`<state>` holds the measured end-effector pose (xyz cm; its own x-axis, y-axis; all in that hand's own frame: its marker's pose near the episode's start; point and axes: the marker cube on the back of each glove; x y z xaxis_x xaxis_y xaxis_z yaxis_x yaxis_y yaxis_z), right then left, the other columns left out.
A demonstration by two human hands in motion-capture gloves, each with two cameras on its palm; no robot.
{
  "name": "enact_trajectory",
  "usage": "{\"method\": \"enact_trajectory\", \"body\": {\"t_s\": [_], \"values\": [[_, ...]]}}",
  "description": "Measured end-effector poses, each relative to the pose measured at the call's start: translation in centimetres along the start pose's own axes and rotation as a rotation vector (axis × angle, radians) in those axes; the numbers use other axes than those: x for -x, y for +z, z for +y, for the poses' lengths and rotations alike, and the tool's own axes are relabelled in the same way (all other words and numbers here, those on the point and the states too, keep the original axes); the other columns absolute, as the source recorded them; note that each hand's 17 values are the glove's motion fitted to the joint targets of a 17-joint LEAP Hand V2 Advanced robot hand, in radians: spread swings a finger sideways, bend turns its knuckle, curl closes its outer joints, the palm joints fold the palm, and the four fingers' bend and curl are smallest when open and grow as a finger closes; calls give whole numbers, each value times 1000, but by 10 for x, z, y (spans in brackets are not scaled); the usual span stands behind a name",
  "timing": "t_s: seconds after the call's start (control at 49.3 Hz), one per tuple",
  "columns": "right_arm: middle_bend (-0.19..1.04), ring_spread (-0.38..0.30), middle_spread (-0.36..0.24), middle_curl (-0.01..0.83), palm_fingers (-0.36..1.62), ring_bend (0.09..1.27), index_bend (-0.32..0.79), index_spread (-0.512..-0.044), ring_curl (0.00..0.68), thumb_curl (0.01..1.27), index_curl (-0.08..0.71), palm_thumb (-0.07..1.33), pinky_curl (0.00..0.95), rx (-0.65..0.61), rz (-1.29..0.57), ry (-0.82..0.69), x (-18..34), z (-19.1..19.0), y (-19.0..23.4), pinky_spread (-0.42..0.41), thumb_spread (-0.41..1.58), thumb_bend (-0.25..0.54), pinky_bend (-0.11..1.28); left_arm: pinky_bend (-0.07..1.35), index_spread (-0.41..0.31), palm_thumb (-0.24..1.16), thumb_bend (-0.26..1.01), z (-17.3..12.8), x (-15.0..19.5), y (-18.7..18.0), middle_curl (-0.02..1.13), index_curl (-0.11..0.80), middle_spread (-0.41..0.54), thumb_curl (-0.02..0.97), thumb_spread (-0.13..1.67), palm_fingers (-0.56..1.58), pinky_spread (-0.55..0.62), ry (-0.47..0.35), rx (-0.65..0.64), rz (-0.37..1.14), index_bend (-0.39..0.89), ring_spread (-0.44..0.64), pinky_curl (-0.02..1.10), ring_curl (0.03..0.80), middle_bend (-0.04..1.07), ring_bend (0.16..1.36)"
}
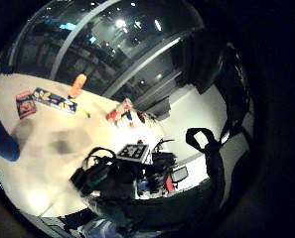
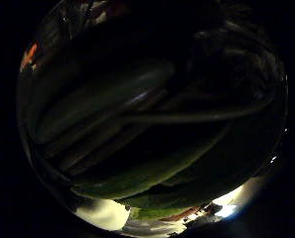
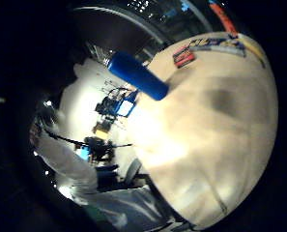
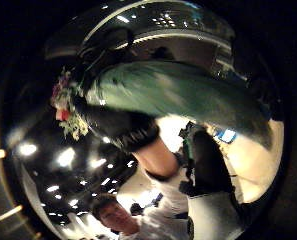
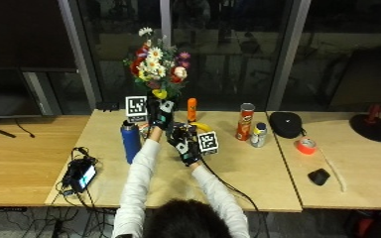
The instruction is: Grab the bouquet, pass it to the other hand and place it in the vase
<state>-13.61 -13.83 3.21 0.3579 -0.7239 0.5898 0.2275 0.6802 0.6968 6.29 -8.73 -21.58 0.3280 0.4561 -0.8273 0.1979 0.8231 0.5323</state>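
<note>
In the outside view my left hand (image 5: 158, 115) is raised above the table's far side and grips the stems of the bouquet (image 5: 156, 64), whose white, red and yellow flowers stand upright over it. Dark green stems (image 2: 137, 163) fill the left thumb side palm view. My right hand (image 5: 182, 143) hovers just below and right of the left, fingers relaxed, not touching the stems. From the right palm I see the gloved left hand (image 4: 115, 125) around the bouquet (image 4: 65, 110). A blue cylindrical vase (image 5: 130, 141) stands on the table left of my left forearm, and appears as a blue cylinder (image 3: 136, 75) in the right little finger side palm view.
Behind my hands stand an orange bottle (image 5: 191, 110) and a yellow banana (image 5: 202, 127). To the right are a red snack can (image 5: 245, 121), a small white bottle (image 5: 259, 135), a black cap (image 5: 286, 124), a red tape roll (image 5: 305, 146) and a black mouse (image 5: 318, 176). A cabled device (image 5: 82, 173) sits at the left edge.
</note>
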Motion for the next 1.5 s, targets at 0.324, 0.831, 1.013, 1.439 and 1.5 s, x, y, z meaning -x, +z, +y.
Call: {"method": "enact_trajectory", "body": {"t_s": [0.324,0.831,1.013,1.439,1.5], "values": [[361,-155,-146,452,748,574,111,-246,404,520,420,667,381,70,-33,44,22,23,-9,-66,989,-35,532,617,-353,794,-31,-79,-45,-93,551,563,-328,715,197,1405,-383,92,-296,-117,485,-396,443,483,736,795],[222,-93,-86,406,710,456,131,-250,362,455,310,680,339,30,293,224,-6,41,-31,157,1062,-14,475,619,-356,787,-33,-118,22,-173,547,583,-329,761,185,1395,-383,46,-609,-268,476,-389,445,487,745,801],[214,-114,-88,407,805,432,147,-242,358,460,320,722,322,35,183,176,-7,44,-21,157,1072,-14,402,617,-356,783,-34,-121,33,-185,546,585,-329,772,186,1394,-381,37,-658,-280,469,-388,444,488,747,802],[185,-121,-88,398,842,391,133,-235,362,457,314,742,324,35,-192,-29,21,43,-11,156,1084,-20,330,603,-358,779,-34,-112,78,-196,545,590,-329,792,188,1392,-379,-18,-666,-288,460,-386,445,483,750,797],[186,-122,-88,397,845,387,131,-235,362,457,312,742,325,48,78,129,-7,52,-22,156,1084,-20,324,608,-356,781,-32,-106,85,-196,546,593,-326,795,195,1394,-381,-44,-642,-273,460,-387,448,484,751,798]]}}
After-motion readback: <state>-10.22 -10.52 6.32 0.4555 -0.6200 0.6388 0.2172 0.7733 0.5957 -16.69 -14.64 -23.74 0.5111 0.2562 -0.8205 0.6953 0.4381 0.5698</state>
